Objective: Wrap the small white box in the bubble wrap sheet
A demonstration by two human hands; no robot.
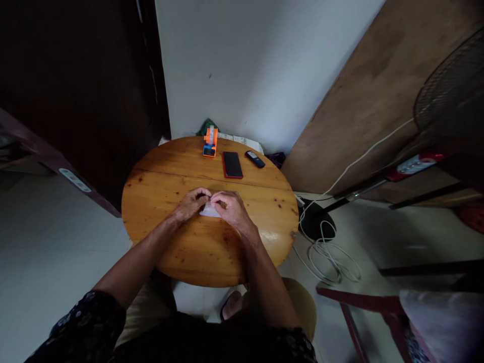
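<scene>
A small whitish sheet, paper or thin plastic (209, 210), lies at the middle of the round wooden table (170, 176). My left hand (192, 204) pinches its left upper edge, fingers curled toward the thumb. From the other side my right hand (231, 207) grips it too, thumb and fingertips pressed together. The two sets of fingertips nearly meet, and they cover part of the sheet. Beyond the hands lies a dark rectangular phone-like slab with a red edge (232, 165).
An orange and blue tape dispenser (210, 141) stands at the table's far edge. A black keypad phone or remote (254, 159) lies right of the slab. On the right are a standing fan (412, 166), its coiled white cable (328, 252) and a red-framed chair (359, 297).
</scene>
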